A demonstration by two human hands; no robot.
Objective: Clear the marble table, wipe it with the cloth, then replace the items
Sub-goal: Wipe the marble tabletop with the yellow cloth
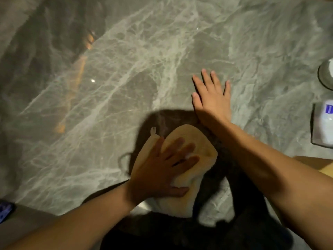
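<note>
Sitting beyond the right hand (211, 102), perhaps a jar (323, 123).

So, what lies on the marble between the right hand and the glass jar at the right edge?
Nothing: the head view shows only bare marble table between the right hand and the glass jar.

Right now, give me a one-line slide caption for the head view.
Left hand presses a yellow cloth on the grey marble table; right hand rests flat on the stone nearby.
</note>
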